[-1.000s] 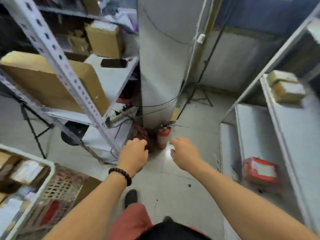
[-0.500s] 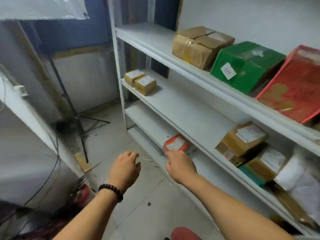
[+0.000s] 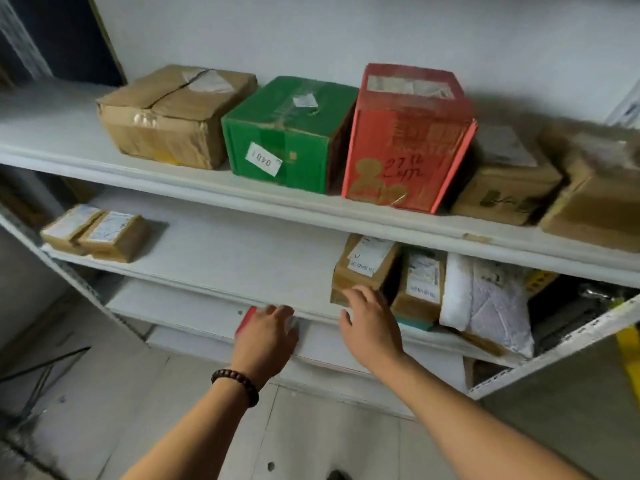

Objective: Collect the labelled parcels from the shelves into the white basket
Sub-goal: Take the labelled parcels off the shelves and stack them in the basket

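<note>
Plainly much is left: the white metal shelves (image 3: 214,251) are loaded and the white basket is out of sight. The right hand (image 3: 370,320), fingers spread and empty, hovers at the small brown labelled cardboard parcel (image 3: 367,265) on the middle shelf. It stands on end, long axis upright, label facing outward. The left hand (image 3: 266,336), fingers loosely together, covers a small red parcel (image 3: 246,318) below; contact unclear.

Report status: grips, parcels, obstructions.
Left grip open over red parcel, lower shelf. Right grip open at brown labelled box, middle shelf. Nothing held; basket out of view.
</note>
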